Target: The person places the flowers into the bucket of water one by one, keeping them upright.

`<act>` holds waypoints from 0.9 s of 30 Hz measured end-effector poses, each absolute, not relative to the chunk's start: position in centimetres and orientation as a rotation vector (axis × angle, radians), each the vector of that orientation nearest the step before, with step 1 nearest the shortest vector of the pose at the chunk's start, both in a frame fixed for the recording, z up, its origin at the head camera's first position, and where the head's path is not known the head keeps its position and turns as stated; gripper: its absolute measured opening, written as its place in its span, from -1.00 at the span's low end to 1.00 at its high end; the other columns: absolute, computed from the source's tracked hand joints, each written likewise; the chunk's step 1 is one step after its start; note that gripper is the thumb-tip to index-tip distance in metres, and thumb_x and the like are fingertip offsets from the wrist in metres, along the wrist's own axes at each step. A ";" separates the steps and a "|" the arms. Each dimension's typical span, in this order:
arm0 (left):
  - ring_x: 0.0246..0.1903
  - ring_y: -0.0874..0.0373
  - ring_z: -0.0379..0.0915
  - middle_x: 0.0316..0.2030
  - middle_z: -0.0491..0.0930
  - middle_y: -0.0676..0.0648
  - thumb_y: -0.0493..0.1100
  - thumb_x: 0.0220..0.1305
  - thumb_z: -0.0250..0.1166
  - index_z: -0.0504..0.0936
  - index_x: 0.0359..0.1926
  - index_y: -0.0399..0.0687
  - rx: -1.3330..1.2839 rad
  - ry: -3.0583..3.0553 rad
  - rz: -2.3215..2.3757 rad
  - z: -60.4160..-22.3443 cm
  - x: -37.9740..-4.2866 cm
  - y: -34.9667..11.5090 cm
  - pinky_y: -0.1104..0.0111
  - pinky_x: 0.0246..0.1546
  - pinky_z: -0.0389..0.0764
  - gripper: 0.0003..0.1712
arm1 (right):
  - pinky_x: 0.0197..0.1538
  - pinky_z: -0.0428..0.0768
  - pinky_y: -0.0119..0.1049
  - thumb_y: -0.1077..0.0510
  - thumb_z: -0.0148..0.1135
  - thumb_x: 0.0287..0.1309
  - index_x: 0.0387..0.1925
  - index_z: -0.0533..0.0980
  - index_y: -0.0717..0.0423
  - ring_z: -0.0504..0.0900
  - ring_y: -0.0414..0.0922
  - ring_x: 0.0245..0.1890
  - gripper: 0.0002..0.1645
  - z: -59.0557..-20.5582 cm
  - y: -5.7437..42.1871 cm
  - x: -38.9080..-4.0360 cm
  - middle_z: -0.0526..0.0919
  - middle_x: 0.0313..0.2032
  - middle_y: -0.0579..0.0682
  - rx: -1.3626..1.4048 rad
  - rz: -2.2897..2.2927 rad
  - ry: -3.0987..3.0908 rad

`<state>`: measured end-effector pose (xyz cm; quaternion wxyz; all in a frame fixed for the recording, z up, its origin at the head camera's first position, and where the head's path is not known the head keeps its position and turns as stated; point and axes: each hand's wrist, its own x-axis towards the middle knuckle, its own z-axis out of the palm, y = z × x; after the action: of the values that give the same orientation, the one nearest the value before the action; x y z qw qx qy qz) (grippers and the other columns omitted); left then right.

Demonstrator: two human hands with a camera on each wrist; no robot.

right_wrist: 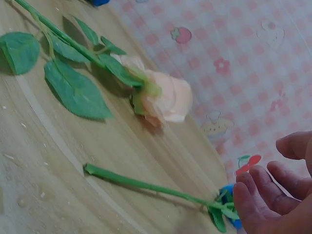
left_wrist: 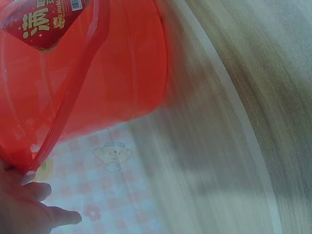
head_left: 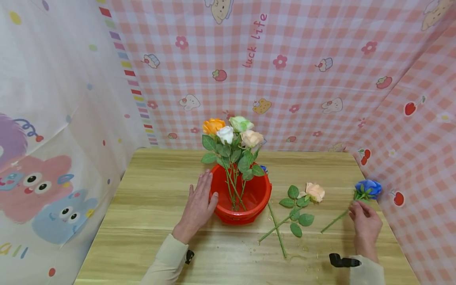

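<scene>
In the head view, the red bucket [head_left: 231,218] hides most of a blue flower [head_left: 264,169] behind it; whether the bare stem [head_left: 278,230] nearby belongs to that flower is unclear. The bottom edge cuts off the left sleeve [head_left: 165,257], right sleeve [head_left: 367,274] and near side of the counter [head_left: 142,206]. In the left wrist view, the label [left_wrist: 53,19] is clipped at the top. In the right wrist view, the right fingers [right_wrist: 268,187] cover much of the blue rose [right_wrist: 226,193]; the peach rose [right_wrist: 170,97] is blurred, its stem cut off.
</scene>
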<state>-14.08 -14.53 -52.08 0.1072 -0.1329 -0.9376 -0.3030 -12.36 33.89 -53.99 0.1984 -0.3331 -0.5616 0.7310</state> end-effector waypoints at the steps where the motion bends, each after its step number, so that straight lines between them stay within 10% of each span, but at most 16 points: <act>1: 0.59 -0.15 -0.08 0.61 0.04 -0.17 -0.03 0.55 -0.01 0.13 0.59 -0.31 -0.391 -2.759 -0.893 -52.1 -14.1 -14.5 -0.37 0.44 -0.02 -0.25 | -0.31 0.67 -0.55 0.29 0.30 0.34 -0.36 0.67 -0.11 0.71 -0.37 -0.46 -0.78 -54.1 34.1 -12.4 0.70 -0.46 -0.23 -0.940 2.059 -1.556; 27: 0.58 -0.20 -0.05 0.62 0.03 -0.17 -0.03 0.54 0.01 0.12 0.60 -0.30 -0.381 -2.769 -0.891 -51.9 -14.0 -14.5 -0.37 0.43 -0.01 -0.24 | -0.36 0.69 -0.49 0.28 0.23 0.36 -0.63 0.61 -0.20 0.67 -0.37 -0.54 -0.55 -56.4 36.6 -12.9 0.66 -0.57 -0.26 -1.136 2.136 -1.799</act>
<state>-14.03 -14.46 -51.94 0.1037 -0.1292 -0.9388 -0.3021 -12.93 36.63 -56.38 0.0631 -0.3761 -0.5955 0.7071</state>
